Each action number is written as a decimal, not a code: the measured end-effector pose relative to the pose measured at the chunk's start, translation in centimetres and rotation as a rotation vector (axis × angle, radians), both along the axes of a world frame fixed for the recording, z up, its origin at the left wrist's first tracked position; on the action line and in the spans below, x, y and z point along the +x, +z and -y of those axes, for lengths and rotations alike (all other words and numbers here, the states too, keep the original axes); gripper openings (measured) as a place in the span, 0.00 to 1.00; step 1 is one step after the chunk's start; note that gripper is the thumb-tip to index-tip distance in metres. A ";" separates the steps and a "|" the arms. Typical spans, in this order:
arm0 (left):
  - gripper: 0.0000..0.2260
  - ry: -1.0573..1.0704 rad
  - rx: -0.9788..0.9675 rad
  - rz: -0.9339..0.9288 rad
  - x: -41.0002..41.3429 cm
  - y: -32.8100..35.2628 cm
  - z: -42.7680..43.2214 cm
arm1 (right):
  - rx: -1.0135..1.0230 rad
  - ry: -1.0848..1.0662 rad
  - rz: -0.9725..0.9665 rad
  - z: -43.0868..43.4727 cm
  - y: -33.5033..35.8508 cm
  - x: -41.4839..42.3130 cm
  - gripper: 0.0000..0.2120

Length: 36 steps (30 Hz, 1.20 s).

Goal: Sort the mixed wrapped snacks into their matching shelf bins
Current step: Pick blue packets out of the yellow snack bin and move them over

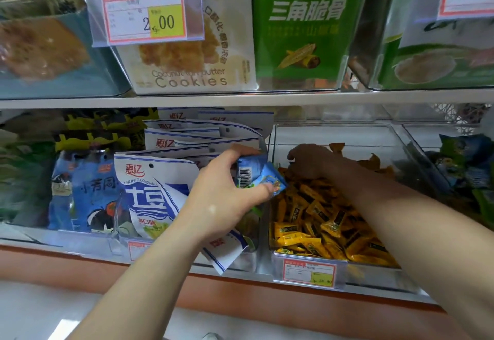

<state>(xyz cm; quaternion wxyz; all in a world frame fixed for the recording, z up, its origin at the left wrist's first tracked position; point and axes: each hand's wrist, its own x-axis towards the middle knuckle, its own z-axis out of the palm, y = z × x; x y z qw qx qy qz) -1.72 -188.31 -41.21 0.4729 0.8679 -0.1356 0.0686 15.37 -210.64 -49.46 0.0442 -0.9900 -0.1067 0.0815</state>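
Blue wrapped snacks: pinched in my left hand, just beside the clear bin of yellow snacks. My right hand reaches into that bin's rear; I cannot tell whether it grips anything. Step, as I judge it: culling strays. The next move calls for finding the blue packets' matching bin.

Both forearms reach forward. Left grip pinches blue snack packets; right grip lies palm down, fingers bent, shadowed.
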 end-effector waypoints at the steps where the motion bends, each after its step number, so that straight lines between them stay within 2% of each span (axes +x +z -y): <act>1: 0.19 -0.002 -0.006 -0.002 0.0 0.0 0.0 | -0.064 0.016 -0.014 -0.1 -0.1 0.0 0.23; 3: 0.19 -0.005 -0.017 -0.003 0.0 -0.1 -0.2 | -0.123 0.026 -0.005 -0.1 -0.1 -0.3 0.22; 8: 0.20 -0.012 -0.008 -0.010 0.1 -0.2 -0.4 | -0.125 0.077 0.110 0.4 0.0 -1.7 0.22; 12: 0.20 -0.001 -0.013 -0.008 0.0 -0.1 -0.1 | -0.086 0.094 0.036 0.6 0.5 -2.1 0.19; 14: 0.20 -0.003 -0.010 -0.006 -0.1 -0.1 0.0 | -0.062 0.076 -0.020 0.4 1.1 -1.9 0.24; 17: 0.19 -0.006 0.000 0.000 -0.2 0.1 0.1 | -0.198 0.093 -0.052 0.2 1.5 -1.8 0.26; 19: 0.20 -0.010 0.002 0.008 -0.3 0.1 0.1 | -0.193 0.105 -0.036 0.2 1.9 -2.0 0.23; 24: 0.19 -0.015 -0.020 0.020 -0.4 0.2 0.1 | 0.084 0.076 0.026 0.8 2.3 -2.9 0.23; 28: 0.19 -0.023 -0.028 0.021 -0.3 0.2 0.1 | 0.458 0.056 0.224 2.5 3.7 -4.7 0.09; 29: 0.19 -0.024 -0.029 0.021 -0.3 0.1 0.1 | 0.549 0.045 0.257 2.9 4.2 -5.4 0.09; 32: 0.18 -0.032 -0.037 0.023 -0.2 0.1 0.3 | 0.742 0.020 0.221 3.6 6.1 -8.1 0.11; 36: 0.19 -0.061 -0.087 0.012 -0.5 0.2 1.5 | 1.034 -0.041 0.043 4.1 8.1 -13.1 0.08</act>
